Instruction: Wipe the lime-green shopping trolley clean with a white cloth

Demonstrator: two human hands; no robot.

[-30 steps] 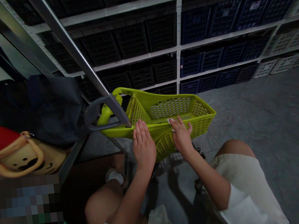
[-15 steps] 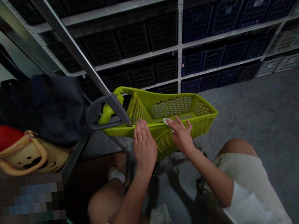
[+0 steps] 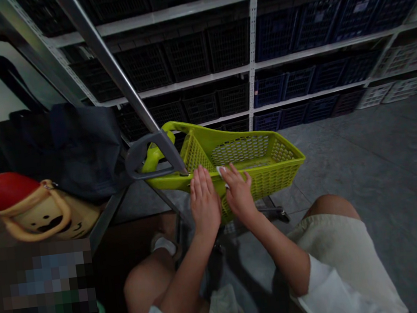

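Note:
A lime-green plastic shopping cart (image 3: 276, 176) with perforated sides stands on wheels in front of my knees. My left hand (image 3: 205, 204) lies flat with its fingers stretched out along the near rim, by the divider of the basket. Just right of it, my right hand (image 3: 238, 195) presses a small white wipe (image 3: 221, 170) against the same rim. Most of the wipe is hidden under the fingers, so whether it is paper or cloth is unclear. A grey loop-shaped handle (image 3: 177, 155) at the cart's left end meets a slanting metal pole (image 3: 115, 69).
White shelving (image 3: 200, 83) with rows of black crates (image 3: 186, 58) and blue crates (image 3: 279, 30) fills the back. At left, a metal-edged table bears a dark bag (image 3: 87, 150) and a face-shaped bag with a red top (image 3: 9, 189). Grey floor (image 3: 382, 157) lies at right.
My right hand has slid left along the rim with the wipe, close to my left hand. My left hand stays flat at about the same spot on the cart.

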